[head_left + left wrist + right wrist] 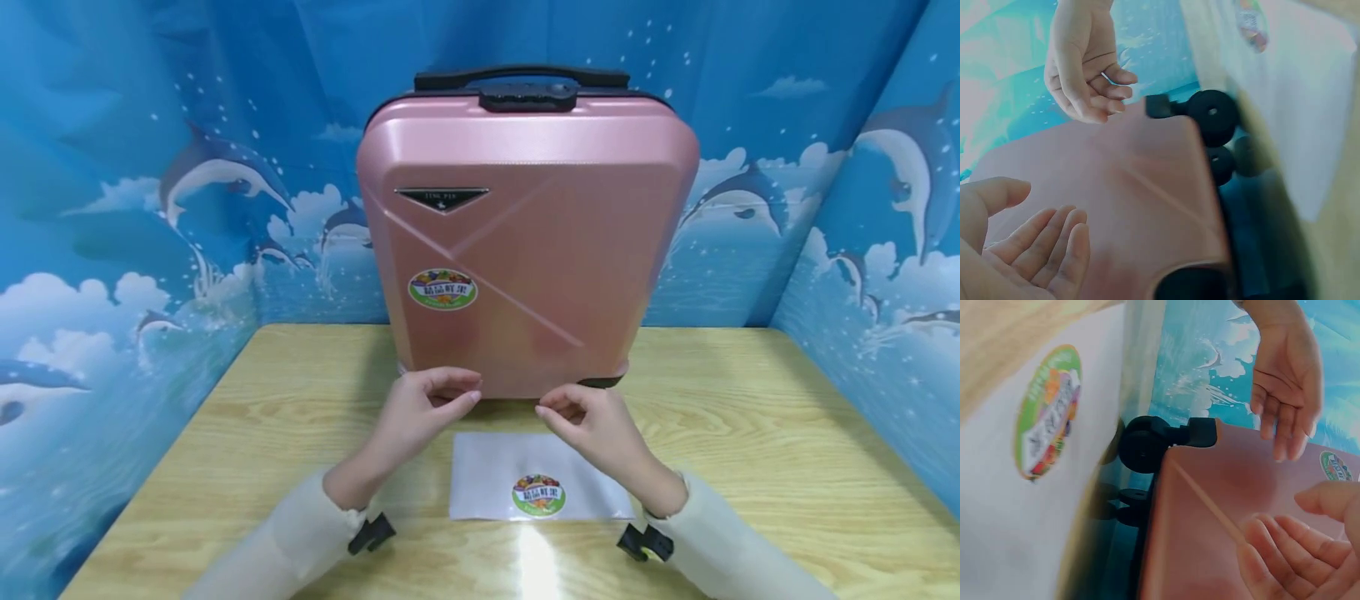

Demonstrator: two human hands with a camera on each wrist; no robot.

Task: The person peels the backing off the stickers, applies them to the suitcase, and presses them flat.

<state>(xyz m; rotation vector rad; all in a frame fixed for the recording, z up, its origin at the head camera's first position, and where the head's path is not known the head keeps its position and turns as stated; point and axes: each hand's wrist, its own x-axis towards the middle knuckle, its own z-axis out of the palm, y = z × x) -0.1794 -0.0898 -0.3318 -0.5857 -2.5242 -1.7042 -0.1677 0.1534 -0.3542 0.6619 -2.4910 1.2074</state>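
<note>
A pink hard-shell suitcase (525,225) stands upright, its front facing me. One oval fruit-picture sticker (442,289) is on its left side, below a black triangular badge (441,198). In front lies a white sheet (487,475) bearing a similar oval sticker (538,497). My left hand (423,412), fingers loosely bent, hovers before the suitcase's lower front with nothing in it. Over the sheet's far right part is my right hand (600,425), likewise holding nothing. Both wrist views show gaps between thumb and fingers on the left hand (1035,250) and right hand (1304,550).
The suitcase has a black top handle (525,75), a black lock (528,98) and black wheels (1213,119) underneath. It stands on a wood-grain table (262,417). Behind and at the sides hangs a blue dolphin-print curtain (315,108).
</note>
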